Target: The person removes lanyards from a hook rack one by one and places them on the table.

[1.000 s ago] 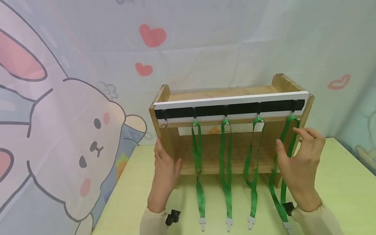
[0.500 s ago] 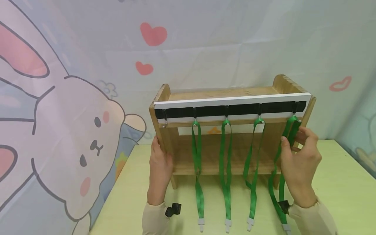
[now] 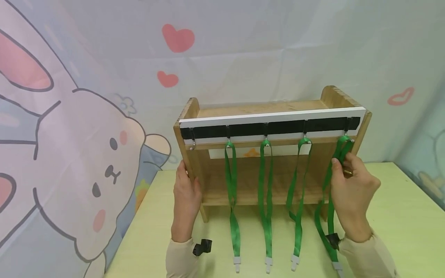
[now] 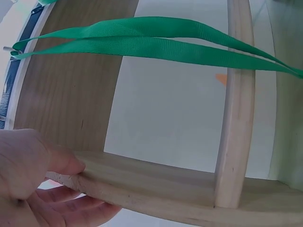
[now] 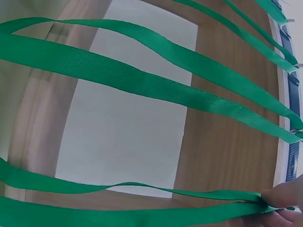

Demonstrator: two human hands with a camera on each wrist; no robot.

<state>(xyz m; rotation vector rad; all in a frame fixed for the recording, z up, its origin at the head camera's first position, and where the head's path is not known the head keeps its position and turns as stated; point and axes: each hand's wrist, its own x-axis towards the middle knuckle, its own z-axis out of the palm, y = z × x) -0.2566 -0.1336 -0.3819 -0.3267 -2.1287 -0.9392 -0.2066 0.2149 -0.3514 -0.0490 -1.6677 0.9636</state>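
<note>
A small wooden shelf (image 3: pixel 260 109) stands upright, with a row of hooks on a black strip (image 3: pixel 250 129) along its front. My left hand (image 3: pixel 185 195) grips its left side panel. In the left wrist view the thumb (image 4: pixel 66 161) lies on the inner face and the fingers curl round the outside. Below the rightmost hook my right hand (image 3: pixel 352 193) pinches a green lanyard (image 3: pixel 340 150) near its top loop; the right wrist view shows both bands of this lanyard (image 5: pixel 222 195) drawn together at the fingertips. The loop stays over the hook.
Three more green lanyards, left (image 3: pixel 234 224), middle (image 3: pixel 267 220) and right (image 3: pixel 298 231), hang from hooks with white clips at their lower ends. The leftmost hook (image 3: pixel 193 143) is bare. A pale yellow-green table (image 3: pixel 146 231) lies below, and a printed cloth (image 3: pixel 278 69) hangs behind.
My right hand has come in from beside the rightmost lanyard and pinched its bands together near the top. The left hand has moved slightly left and taken hold of the shelf's side panel.
</note>
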